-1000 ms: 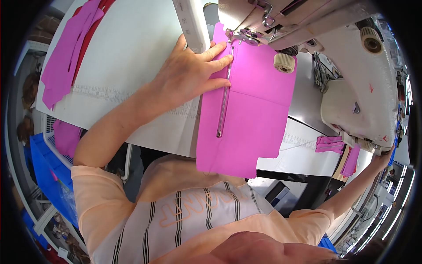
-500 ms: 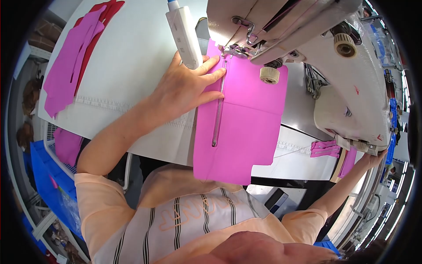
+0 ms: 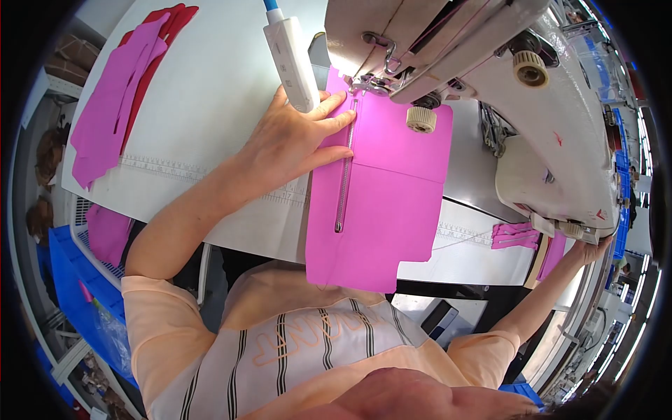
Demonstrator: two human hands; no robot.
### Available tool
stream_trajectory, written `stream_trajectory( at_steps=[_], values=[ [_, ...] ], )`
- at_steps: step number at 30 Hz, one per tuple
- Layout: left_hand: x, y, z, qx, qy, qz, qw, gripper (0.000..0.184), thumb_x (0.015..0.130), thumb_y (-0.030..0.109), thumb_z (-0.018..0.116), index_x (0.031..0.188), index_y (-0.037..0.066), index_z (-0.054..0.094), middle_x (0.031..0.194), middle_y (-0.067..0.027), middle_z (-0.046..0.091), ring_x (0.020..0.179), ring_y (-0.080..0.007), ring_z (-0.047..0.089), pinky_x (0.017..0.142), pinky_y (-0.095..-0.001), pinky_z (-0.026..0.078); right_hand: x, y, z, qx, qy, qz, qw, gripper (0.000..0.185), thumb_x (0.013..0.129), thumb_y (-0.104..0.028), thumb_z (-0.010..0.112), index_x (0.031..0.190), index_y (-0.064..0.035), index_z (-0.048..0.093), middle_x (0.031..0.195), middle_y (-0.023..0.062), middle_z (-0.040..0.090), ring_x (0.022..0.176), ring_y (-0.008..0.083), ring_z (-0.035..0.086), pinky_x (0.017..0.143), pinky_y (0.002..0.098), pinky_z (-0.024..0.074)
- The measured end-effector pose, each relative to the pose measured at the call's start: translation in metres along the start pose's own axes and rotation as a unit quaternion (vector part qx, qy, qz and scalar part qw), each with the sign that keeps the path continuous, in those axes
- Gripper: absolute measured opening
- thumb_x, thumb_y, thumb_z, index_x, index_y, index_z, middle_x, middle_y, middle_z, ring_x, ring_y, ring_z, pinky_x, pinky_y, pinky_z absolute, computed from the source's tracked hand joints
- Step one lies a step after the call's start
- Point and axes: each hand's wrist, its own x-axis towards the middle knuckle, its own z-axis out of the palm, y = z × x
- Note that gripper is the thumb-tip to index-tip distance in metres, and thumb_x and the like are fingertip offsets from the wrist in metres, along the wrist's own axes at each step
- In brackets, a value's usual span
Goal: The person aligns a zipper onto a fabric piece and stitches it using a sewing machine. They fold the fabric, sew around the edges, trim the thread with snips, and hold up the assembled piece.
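Note:
My left hand (image 3: 294, 133) lies with fingers spread on a pink panel (image 3: 392, 203), its fingertips beside a long zipper (image 3: 344, 168) set in a slot of that panel. The panel's upper end is under the presser foot (image 3: 369, 85) of a white sewing machine (image 3: 560, 105); its lower end hangs over the table edge against my shirt. Far to the right, my right hand (image 3: 590, 253) is closed around the handwheel end of the machine, with its fingers partly hidden. The wheel itself barely shows.
Pink pieces (image 3: 115, 105) lie over red pieces (image 3: 183, 17) on the table's left. A white device (image 3: 292, 66) hangs above my left hand. Small pink zipper pieces (image 3: 514, 236) lie at the right. A blue bin (image 3: 87, 294) stands below left.
The view has shifted slightly, moving the machine and panel a little left in the picture. Both hands keep their places, the left on the panel and the right at the machine's end.

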Motion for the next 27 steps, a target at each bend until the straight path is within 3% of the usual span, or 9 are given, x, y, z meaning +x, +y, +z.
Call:
stream_trajectory(
  at_steps=[7,16,22,27],
  values=[
    [0.000,0.002,-0.002,-0.023,-0.002,-0.011,1.000,0.050,0.078,0.030,0.070,0.121,0.007,0.060,0.127,-0.0147,0.056,0.112,-0.0259,0.053,0.096,-0.0406,0.039,0.010,-0.031,0.024,-0.166,0.055,0.065,0.982,0.047,0.094,-0.035,0.046,0.126,-0.0001,0.048,0.131,0.0179,0.050,0.124,0.0349,0.045,0.105,0.0558,0.0335],
    [0.001,0.002,-0.001,0.002,0.008,0.000,1.000,0.050,0.078,0.030,0.070,0.121,0.008,0.059,0.126,-0.0150,0.056,0.116,-0.0268,0.051,0.098,-0.0409,0.038,0.041,-0.033,-0.007,-0.191,0.035,0.076,0.978,0.044,0.096,-0.031,0.047,0.128,-0.0005,0.047,0.130,0.0165,0.051,0.120,0.0314,0.050,0.101,0.0501,0.0407],
    [0.001,0.001,0.000,-0.001,0.005,-0.001,1.000,0.049,0.078,0.030,0.070,0.122,0.008,0.059,0.128,-0.0132,0.055,0.118,-0.0264,0.051,0.097,-0.0413,0.039,0.061,-0.047,-0.013,-0.201,-0.003,0.145,0.969,0.047,0.096,-0.030,0.048,0.130,0.0013,0.045,0.130,0.0177,0.051,0.120,0.0311,0.050,0.101,0.0481,0.0411],
    [0.000,0.001,0.004,0.016,0.003,-0.012,1.000,0.048,0.079,0.031,0.069,0.122,0.010,0.060,0.129,-0.0102,0.055,0.118,-0.0247,0.051,0.105,-0.0459,0.031,0.062,-0.047,-0.018,-0.192,-0.003,0.153,0.969,0.047,0.095,-0.029,0.049,0.129,0.0034,0.045,0.129,0.0176,0.052,0.120,0.0303,0.050,0.101,0.0468,0.0412]
  ],
)
